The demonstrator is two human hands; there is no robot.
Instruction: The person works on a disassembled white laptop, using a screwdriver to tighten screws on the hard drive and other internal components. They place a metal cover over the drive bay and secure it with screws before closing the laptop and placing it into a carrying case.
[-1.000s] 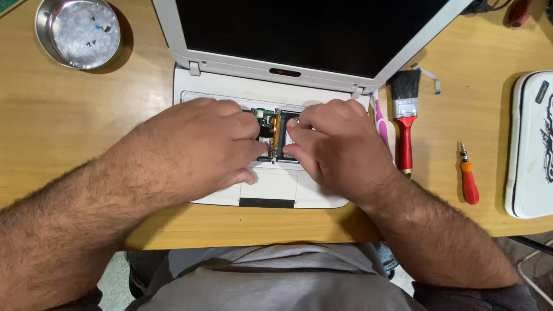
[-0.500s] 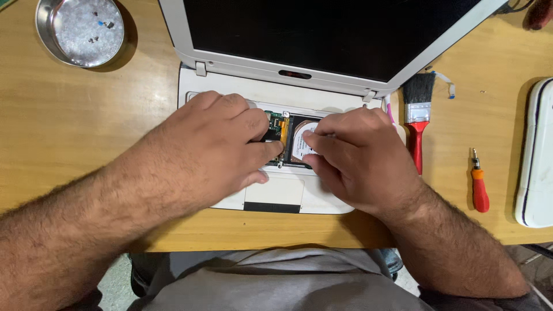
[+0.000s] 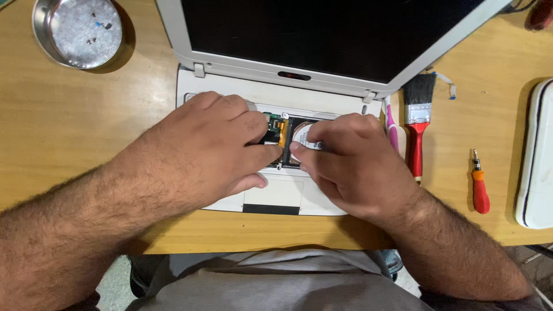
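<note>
A white laptop (image 3: 276,198) lies open on the wooden table with its keyboard off and its insides bare. My left hand (image 3: 201,150) rests on the left half of the base. Its thumb and forefinger tips touch a green board (image 3: 275,121) and an orange ribbon strip (image 3: 283,133). My right hand (image 3: 354,167) covers the right half. Its thumb and fingers pinch a silvery drive with a round label (image 3: 300,136) that sits in the bay. The palms hide most of the bay.
A round metal bowl (image 3: 43,43) holding small screws stands at the back left. A pink tool (image 3: 391,129), a red-handled brush (image 3: 416,124) and a small orange screwdriver (image 3: 479,187) lie right of the laptop. A white case (image 3: 538,155) sits at the right edge.
My right hand has slid a little to the right, uncovering the silvery drive that lay under its fingers. My left hand has stayed on the base.
</note>
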